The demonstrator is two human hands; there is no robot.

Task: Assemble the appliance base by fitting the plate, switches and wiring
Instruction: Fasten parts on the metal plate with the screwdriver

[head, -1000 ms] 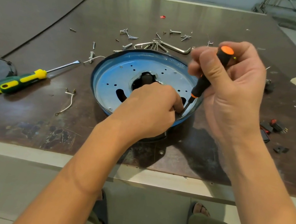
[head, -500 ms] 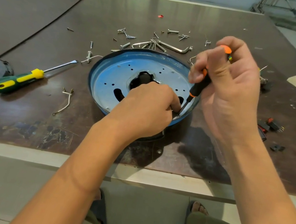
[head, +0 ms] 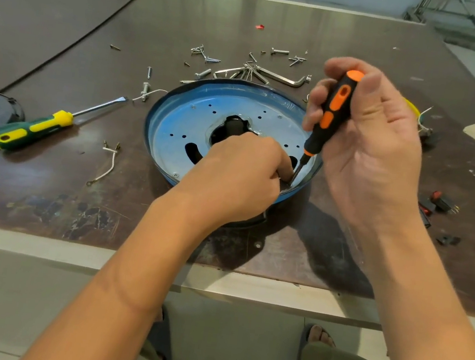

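Since half a second ago, the right hand [head: 373,149] is regripping the screwdriver [head: 330,116], its orange-and-black handle now showing between thumb and fingers, closed around it. Its thin shaft is slanting down to the plate [head: 195,120] at about 4 o'clock on the rim. The left hand [head: 239,177] is lying curled on the plate there, fingertips pressed together beside the tip; what they are pinching is hidden. The round, blue-filmed metal plate is sitting mid-table [head: 45,209].
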